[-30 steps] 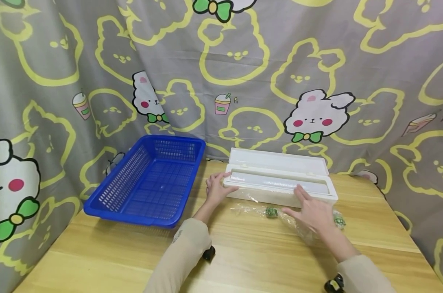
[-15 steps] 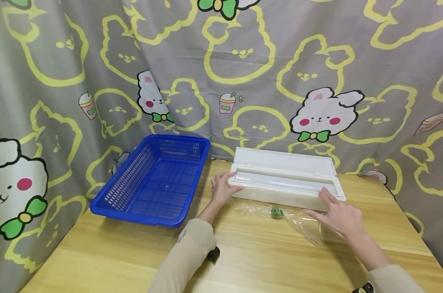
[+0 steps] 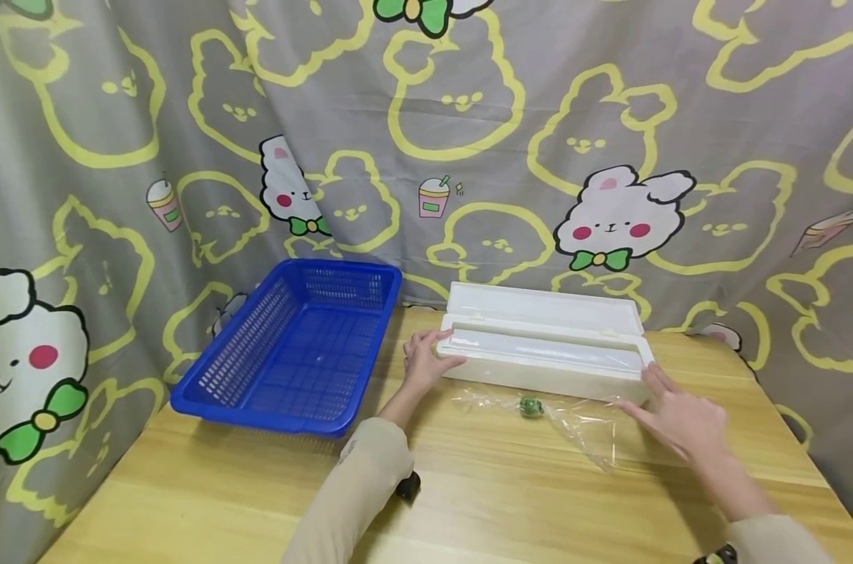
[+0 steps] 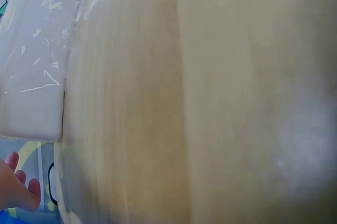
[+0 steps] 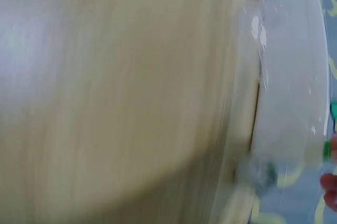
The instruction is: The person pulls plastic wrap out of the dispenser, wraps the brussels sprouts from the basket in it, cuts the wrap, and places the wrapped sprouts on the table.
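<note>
A long white cling film dispenser (image 3: 546, 374) stands on the table with its lid (image 3: 546, 307) raised and a roll of clear film (image 3: 539, 346) inside. My left hand (image 3: 421, 363) grips its left end, thumb on the front and fingers round the far side. At the right end, my right hand (image 3: 687, 419) touches the rim with fairly straight fingers, thumb stretched toward the front. Clear film (image 3: 584, 431) hangs onto the tabletop in front, around a small green patterned lump (image 3: 531, 406). A second green lump (image 5: 263, 175) shows blurred in the right wrist view.
A blue perforated basket (image 3: 285, 423) stands left of the dispenser. Behind the wooden table (image 3: 511, 501) hangs a grey curtain (image 3: 489, 117) with cartoon prints. Dark wrist devices (image 3: 408, 486) sit at both sleeves.
My right hand has slid rightward along the dispenser, from the roll's right half to the right end. My left hand keeps its grip on the left end.
</note>
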`<state>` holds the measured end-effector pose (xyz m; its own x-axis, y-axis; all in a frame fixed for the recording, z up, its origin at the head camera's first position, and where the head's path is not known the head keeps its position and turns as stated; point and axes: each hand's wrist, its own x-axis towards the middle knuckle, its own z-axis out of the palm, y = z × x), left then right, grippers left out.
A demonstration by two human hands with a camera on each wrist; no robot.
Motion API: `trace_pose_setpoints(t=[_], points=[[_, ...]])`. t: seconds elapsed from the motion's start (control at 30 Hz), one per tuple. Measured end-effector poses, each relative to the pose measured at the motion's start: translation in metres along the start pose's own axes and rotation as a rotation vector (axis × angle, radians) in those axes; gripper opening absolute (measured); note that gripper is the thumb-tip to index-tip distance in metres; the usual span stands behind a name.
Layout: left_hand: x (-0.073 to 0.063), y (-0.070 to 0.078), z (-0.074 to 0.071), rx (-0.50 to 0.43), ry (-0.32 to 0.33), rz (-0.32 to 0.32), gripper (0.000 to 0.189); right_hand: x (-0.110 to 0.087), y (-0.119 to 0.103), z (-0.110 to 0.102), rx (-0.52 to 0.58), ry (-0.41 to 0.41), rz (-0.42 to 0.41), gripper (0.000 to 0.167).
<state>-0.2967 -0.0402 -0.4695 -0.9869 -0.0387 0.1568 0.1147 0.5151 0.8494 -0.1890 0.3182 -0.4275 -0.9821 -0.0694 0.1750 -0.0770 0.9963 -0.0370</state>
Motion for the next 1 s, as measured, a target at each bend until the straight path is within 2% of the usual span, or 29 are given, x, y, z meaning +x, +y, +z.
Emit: trace_pose_setpoints(t=[0.13, 0.33, 0.57, 0.67, 0.73, 0.8, 0.9, 1.0], points=[[0.000, -0.002, 0.001, -0.011, 0.001, 0.001, 0.059, 0.001, 0.007, -0.003, 0.007, -0.005, 0.010, 0.074], [-0.003, -0.003, -0.002, -0.009, 0.017, 0.010, 0.057, 0.005, 0.004, -0.005, 0.048, -0.037, 0.007, 0.071], [-0.002, 0.005, -0.002, 0.038, 0.005, 0.027, 0.059, 0.003, 0.005, -0.007, 0.151, -0.035, 0.056, 0.066], [-0.002, 0.009, -0.002, 0.073, 0.015, 0.038, 0.061, 0.004, 0.006, -0.005, 0.205, 0.046, 0.062, 0.061], [-0.003, 0.011, -0.001, 0.107, 0.037, 0.041, 0.066, 0.005, 0.004, -0.001, 0.246, 0.138, 0.048, 0.054], [-0.003, 0.012, -0.001, 0.150, 0.064, 0.052, 0.073, 0.008, 0.002, 0.004, 0.277, 0.257, -0.002, 0.047], [-0.006, 0.015, 0.000, 0.206, 0.104, 0.111, 0.077, 0.014, -0.002, 0.014, 0.313, 0.394, -0.089, 0.040], [-0.010, 0.018, -0.001, 0.246, 0.121, 0.207, 0.063, 0.019, -0.005, 0.022, 0.336, 0.463, -0.150, 0.032]])
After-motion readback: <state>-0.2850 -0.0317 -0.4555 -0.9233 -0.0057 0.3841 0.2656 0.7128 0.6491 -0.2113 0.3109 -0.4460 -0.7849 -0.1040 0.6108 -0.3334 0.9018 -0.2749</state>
